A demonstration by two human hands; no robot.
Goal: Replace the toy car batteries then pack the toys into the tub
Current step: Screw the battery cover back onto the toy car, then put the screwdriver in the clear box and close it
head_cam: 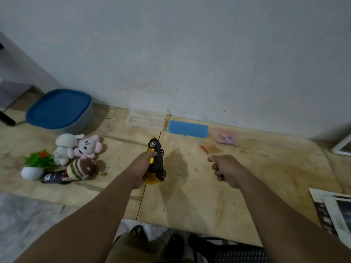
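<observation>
Item: yellow toy car (156, 162), held above the wooden table (237, 186) in the left hand (141, 168), fingers curled round its body, the black underside turned up and toward the right, all four wheels showing. Long axis: runs away from the person, nose or tail toward the wall, slightly tilted. Right hand (226, 170): apart from the car, on its right, fingers closed in a pinch on a thin red-handled screwdriver (206, 149) whose far end points up and left toward the back of the table; the tip is too small to make out. Governing relation: the underside faces the tool hand, so the tool would have to come leftward across the gap to reach the battery cover, judged to be the step in hand; no cover or screw can be seen at this size. Containers: grey tub (79, 124) at the back left, its blue lid (58, 108) on, contents hidden; clear plastic case (145, 118) against the wall, lid open, apparently nothing in it; blue case (188, 129) just right of it, closed; pink pouch (227, 139) further right, small items inside, unidentifiable. Toys still unpacked: white plush (63, 147), pink plush (88, 146), striped plush (79, 168), potted plastic plant (36, 164), black toy car (54, 177), clustered in front of the tub.
</observation>
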